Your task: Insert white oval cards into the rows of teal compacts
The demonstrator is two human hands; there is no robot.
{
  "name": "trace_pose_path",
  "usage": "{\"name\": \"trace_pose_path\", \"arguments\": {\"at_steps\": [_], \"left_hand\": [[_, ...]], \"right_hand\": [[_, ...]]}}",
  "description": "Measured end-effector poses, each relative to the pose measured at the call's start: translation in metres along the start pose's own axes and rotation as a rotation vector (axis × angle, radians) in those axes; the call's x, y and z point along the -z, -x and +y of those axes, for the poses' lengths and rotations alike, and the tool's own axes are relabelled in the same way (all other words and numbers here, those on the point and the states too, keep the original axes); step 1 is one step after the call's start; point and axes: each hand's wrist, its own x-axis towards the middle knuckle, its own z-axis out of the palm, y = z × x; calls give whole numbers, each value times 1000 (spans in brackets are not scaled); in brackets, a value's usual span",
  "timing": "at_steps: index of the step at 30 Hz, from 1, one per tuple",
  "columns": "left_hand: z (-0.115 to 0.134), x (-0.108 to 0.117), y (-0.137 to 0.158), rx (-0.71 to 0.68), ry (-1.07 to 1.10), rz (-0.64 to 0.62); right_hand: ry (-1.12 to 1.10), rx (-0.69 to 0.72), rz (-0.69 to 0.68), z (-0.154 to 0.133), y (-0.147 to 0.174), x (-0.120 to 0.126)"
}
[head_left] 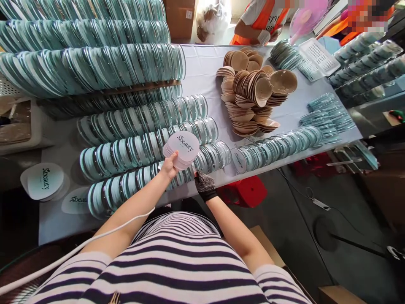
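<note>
My left hand point(171, 166) is bare, its thumb pressed on top of a stack of white rounded cards point(185, 145) printed with "beauty". The stack is fanned and held over rows of clear round plastic pieces with pale inserts point(139, 179). Just to the right, my right hand point(205, 184) wears a dark dotted glove. Its fingers are bent together at the front row, by the lower edge of the cards; what they grip, if anything, is hidden. One more printed card point(238, 160) faces the front end of a row of clear pieces point(281, 147) on the right.
Brown oval pieces point(249, 93) lie in nested stacks on the white table point(202, 63). Tall rows of clear pieces point(95, 67) fill the left, with cards point(44, 181) nearby. A white basket point(319, 57) and a person in an orange vest point(262, 21) are beyond. A white cable point(79, 249) crosses my left arm.
</note>
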Motion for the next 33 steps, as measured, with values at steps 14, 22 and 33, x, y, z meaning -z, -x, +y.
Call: {"name": "trace_pose_path", "arguments": {"at_steps": [14, 22, 33], "left_hand": [[-4, 3, 0, -28, -10, -25], [-6, 0, 0, -41, -1, 21], [-7, -10, 7, -106, -35, 41]], "right_hand": [[-2, -65, -123, -18, -8, 11], [-812, -88, -466, 2, -10, 11], [-547, -52, 229, 8, -42, 63]]}}
